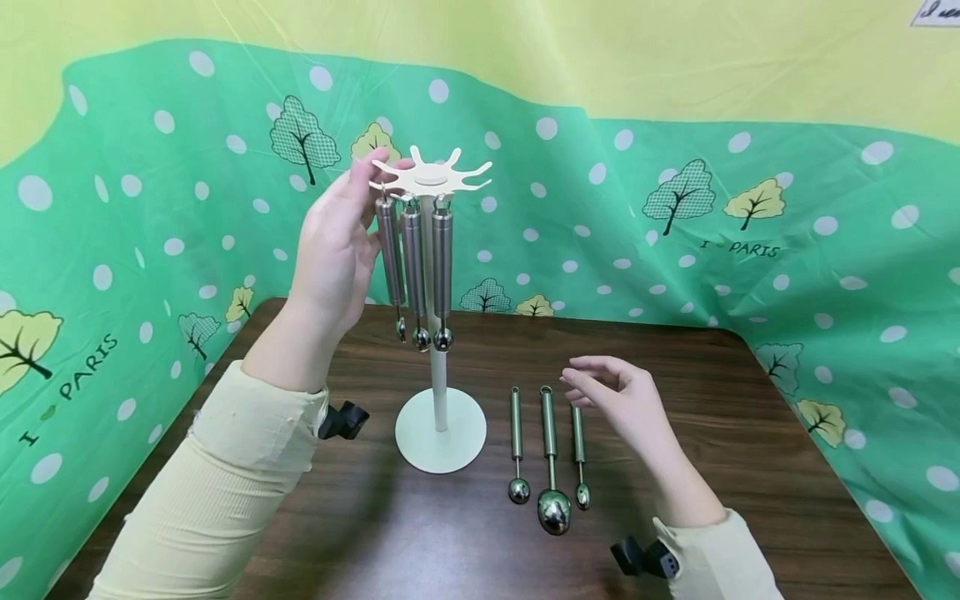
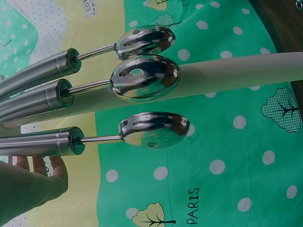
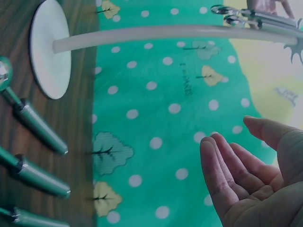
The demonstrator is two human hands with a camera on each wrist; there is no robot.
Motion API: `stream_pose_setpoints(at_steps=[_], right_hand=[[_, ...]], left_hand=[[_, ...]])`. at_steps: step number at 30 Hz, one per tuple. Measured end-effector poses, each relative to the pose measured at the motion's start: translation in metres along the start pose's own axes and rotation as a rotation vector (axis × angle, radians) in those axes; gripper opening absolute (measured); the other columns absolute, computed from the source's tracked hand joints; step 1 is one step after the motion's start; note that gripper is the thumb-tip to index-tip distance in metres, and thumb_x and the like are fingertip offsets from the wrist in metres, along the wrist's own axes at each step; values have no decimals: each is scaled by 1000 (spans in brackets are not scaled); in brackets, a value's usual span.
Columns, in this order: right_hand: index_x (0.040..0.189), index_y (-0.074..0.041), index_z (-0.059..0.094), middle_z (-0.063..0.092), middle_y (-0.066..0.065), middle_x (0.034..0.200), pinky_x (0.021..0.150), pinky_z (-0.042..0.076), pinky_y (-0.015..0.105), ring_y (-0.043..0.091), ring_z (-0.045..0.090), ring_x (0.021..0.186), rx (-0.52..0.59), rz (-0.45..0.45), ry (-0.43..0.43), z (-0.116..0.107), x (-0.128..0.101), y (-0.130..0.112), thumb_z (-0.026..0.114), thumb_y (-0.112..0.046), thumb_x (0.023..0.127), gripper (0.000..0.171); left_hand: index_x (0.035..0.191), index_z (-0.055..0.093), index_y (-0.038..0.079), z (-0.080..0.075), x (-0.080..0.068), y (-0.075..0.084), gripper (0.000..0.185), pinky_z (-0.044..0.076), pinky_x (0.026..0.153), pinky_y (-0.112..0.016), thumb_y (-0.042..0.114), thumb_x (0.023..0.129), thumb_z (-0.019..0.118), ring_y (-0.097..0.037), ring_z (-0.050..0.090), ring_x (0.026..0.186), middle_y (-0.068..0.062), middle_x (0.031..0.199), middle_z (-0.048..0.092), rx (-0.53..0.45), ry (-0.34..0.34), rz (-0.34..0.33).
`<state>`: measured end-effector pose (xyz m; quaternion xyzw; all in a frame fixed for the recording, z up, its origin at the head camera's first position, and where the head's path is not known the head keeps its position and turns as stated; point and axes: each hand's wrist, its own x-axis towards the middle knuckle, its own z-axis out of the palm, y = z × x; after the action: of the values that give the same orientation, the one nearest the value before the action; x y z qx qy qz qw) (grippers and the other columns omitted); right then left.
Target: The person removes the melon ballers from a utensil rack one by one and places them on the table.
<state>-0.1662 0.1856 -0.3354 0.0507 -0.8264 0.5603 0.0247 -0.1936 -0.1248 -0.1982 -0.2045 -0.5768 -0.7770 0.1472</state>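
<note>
A white rack [image 1: 440, 375] stands upright on a round base, with a ring of curved hooks [image 1: 431, 177] on top. Three steel-handled metal spoons [image 1: 442, 262] hang from its left and front hooks. My left hand [image 1: 333, 242] is raised at the rack's left side, fingers partly hidden behind the hooks and the leftmost spoon [image 2: 40, 143]; any contact there is unclear. Over the table, my right hand [image 1: 618, 396] hovers by the handle top of a small spoon [image 1: 580, 454], with nothing between thumb and fingers [image 3: 215, 165]. Beside that spoon lie a larger spoon [image 1: 553, 500] and another small spoon [image 1: 517, 467].
The dark wood table [image 1: 337, 517] carries the rack and the loose spoons, laid side by side right of the round base [image 1: 420, 446]. A green and yellow printed cloth [image 1: 570, 208] rises behind and around the table.
</note>
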Motion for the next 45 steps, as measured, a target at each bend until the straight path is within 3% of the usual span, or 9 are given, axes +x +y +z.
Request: stream_pose_setpoints(at_steps=[6,12,21,30,36,45], right_hand=[[121,0,64,75,-4,93,75,59,28,8,73,78,34,-52,-18,5,3,-22,70,-23,93,38],[121,-2,66,76,3,98,77,59,29,9,73,80,42,-102,-48,11,8,-43,71,-23,92,36],[118,-6,68,76,2,96,79,59,30,12,73,80,58,-146,-85,23,15,-68,72,-22,91,31],[121,-8,67,74,11,107,81,59,32,14,73,83,79,-197,-134,33,20,-89,71,-20,92,32],[122,-12,68,73,8,111,80,59,34,16,72,85,101,-239,-166,42,25,-107,72,-20,91,32],[125,-12,66,73,7,114,80,59,38,18,71,84,113,-299,-211,56,32,-128,72,-18,91,35]], left_hand=[[145,42,5,-1,1,-1,45,28,118,-41,30,107,39,-14,40,139,-6,136,56,-12,-13,0],[130,55,10,-2,4,-4,35,34,111,-41,31,107,39,-18,44,134,-2,130,59,-10,-13,35],[132,51,5,-3,6,-8,36,33,113,-38,29,107,40,-16,39,139,-1,130,57,-58,-12,25],[115,63,12,-6,8,-7,25,34,108,-45,28,105,46,-18,45,127,0,132,53,-104,-15,33],[112,65,13,-5,8,-6,25,36,103,-42,30,104,48,-18,48,120,-1,127,57,-103,-14,42],[115,63,11,-3,6,-8,24,36,104,-42,29,103,51,-16,49,120,-1,133,54,-88,18,55]])
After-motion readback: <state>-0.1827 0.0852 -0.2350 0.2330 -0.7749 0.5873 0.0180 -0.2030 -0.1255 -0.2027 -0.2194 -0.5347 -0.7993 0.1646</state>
